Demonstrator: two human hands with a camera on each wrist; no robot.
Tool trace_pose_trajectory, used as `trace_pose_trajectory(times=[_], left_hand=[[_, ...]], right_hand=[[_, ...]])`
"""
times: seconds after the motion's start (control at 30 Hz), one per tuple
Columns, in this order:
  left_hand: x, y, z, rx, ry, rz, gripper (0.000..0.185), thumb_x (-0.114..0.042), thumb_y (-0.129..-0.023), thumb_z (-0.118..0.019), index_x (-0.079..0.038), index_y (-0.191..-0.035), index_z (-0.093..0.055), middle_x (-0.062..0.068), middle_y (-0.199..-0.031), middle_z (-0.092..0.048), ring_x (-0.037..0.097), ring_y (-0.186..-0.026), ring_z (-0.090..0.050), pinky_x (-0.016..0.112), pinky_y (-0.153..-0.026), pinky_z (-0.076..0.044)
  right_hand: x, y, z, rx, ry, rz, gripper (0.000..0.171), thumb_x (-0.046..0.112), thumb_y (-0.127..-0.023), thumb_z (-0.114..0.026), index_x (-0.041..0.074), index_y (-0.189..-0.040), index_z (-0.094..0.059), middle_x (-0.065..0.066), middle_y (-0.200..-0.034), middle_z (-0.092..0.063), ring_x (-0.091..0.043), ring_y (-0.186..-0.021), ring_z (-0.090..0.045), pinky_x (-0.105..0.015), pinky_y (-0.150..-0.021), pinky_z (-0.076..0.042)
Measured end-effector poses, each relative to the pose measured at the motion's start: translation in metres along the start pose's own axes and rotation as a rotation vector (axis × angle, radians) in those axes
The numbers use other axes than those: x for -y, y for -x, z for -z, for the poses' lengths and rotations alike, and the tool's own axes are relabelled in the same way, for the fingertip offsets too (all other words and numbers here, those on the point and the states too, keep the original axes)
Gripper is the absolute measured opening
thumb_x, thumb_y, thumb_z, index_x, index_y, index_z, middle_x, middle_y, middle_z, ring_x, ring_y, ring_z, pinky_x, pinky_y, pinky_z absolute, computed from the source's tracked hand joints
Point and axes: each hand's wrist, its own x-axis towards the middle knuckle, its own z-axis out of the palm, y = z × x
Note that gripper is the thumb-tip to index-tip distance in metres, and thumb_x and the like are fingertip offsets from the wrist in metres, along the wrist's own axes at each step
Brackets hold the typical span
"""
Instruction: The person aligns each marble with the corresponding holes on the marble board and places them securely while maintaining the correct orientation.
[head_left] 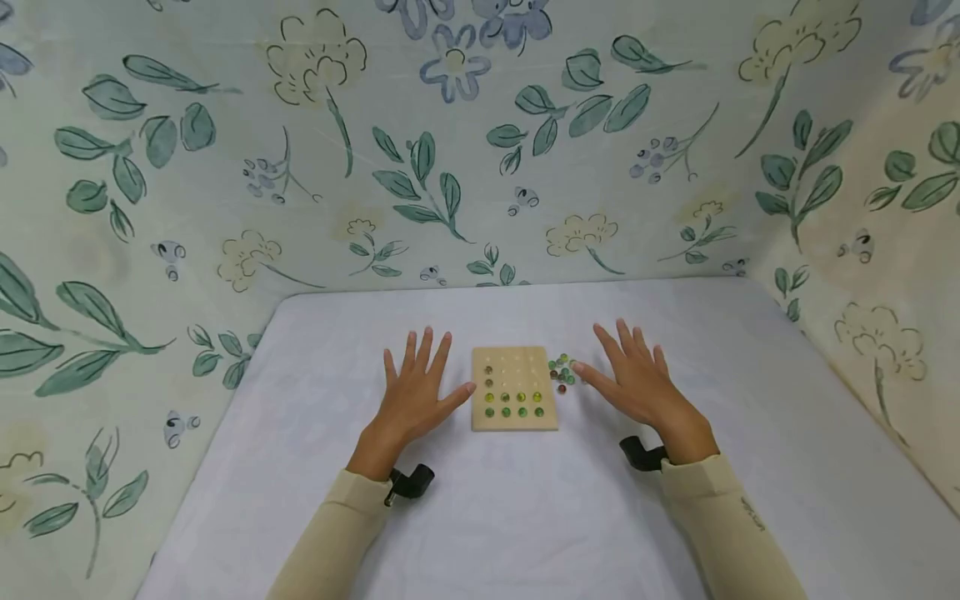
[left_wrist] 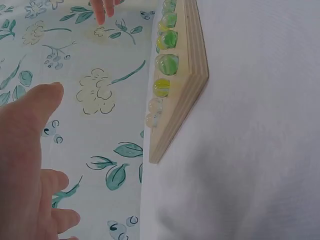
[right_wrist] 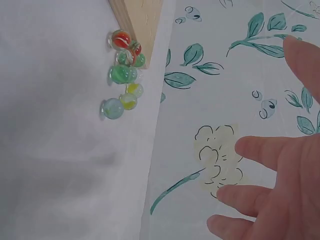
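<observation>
A square wooden board [head_left: 517, 375] with rows of small hollows lies on the white table. Its two near rows are filled with green marbles [head_left: 506, 412] and yellow-green marbles [head_left: 506, 397]; two clear, brownish-looking marbles [head_left: 489, 370] sit in the left column. Beside its right edge lies a loose cluster of marbles [right_wrist: 122, 75] in green, yellow, red and pale blue. My left hand [head_left: 412, 396] is spread flat at the board's left, thumb tip by the edge. To the right, my right hand [head_left: 637, 379] is spread too, its thumb over the loose marbles. Neither hand holds anything.
White cloth covers the table [head_left: 495, 525]. Behind it and along the sides hangs a floral curtain [head_left: 420, 167]. A black wrist camera [head_left: 412, 482] is strapped at the left wrist, and another black camera [head_left: 642, 454] at the right.
</observation>
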Motion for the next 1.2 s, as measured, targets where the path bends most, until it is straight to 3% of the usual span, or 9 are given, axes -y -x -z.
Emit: trace_pose_trajectory(times=[0.23, 0.47, 0.63, 0.8, 1.2], left_hand=[[0.001, -0.003, -0.008, 0.035, 0.139, -0.015, 0.091, -0.069, -0.089, -0.044, -0.021, -0.157, -0.006, 0.012, -0.161, -0.006, 0.032, -0.148, 0.001, 0.060, -0.116, -0.001], [0.002, -0.005, -0.017, 0.121, 0.306, -0.037, 0.093, -0.061, -0.089, -0.055, -0.023, -0.157, -0.004, 0.010, -0.162, -0.006, 0.027, -0.148, 0.003, 0.050, -0.119, 0.000], [0.005, -0.007, -0.023, 0.199, 0.333, -0.078, 0.094, -0.061, -0.087, -0.057, -0.023, -0.157, -0.007, 0.010, -0.162, -0.007, 0.027, -0.148, 0.002, 0.046, -0.120, 0.000], [0.007, -0.009, -0.029, 0.239, 0.349, -0.088, 0.099, -0.061, -0.082, -0.064, -0.023, -0.157, -0.011, 0.007, -0.162, -0.007, 0.023, -0.148, 0.003, 0.040, -0.120, 0.000], [0.011, -0.009, -0.040, 0.222, 0.378, -0.169, 0.104, -0.060, -0.076, -0.072, -0.017, -0.155, -0.020, 0.006, -0.162, -0.010, 0.024, -0.148, 0.001, 0.042, -0.120, 0.002]], right_hand=[[-0.007, -0.006, -0.005, 0.001, -0.028, 0.011, 0.089, 0.061, -0.092, -0.049, 0.009, -0.155, -0.016, -0.026, -0.158, -0.004, -0.048, -0.143, 0.000, -0.071, -0.109, 0.000], [-0.010, -0.009, -0.008, 0.028, -0.063, 0.013, 0.089, 0.057, -0.091, -0.056, 0.008, -0.155, -0.017, -0.027, -0.157, -0.011, -0.049, -0.142, -0.010, -0.071, -0.109, -0.008], [-0.012, -0.008, -0.009, 0.057, -0.083, -0.008, 0.089, 0.057, -0.090, -0.057, 0.013, -0.156, -0.016, -0.025, -0.158, -0.012, -0.048, -0.142, -0.014, -0.072, -0.107, -0.017], [-0.012, -0.009, -0.009, 0.080, -0.093, -0.004, 0.080, 0.049, -0.092, -0.060, 0.010, -0.153, -0.025, -0.024, -0.156, -0.020, -0.045, -0.141, -0.019, -0.065, -0.110, -0.022], [-0.011, -0.012, -0.016, 0.101, -0.088, -0.017, 0.063, 0.032, -0.092, -0.066, 0.004, -0.143, -0.044, -0.022, -0.147, -0.040, -0.041, -0.134, -0.036, -0.059, -0.107, -0.034]])
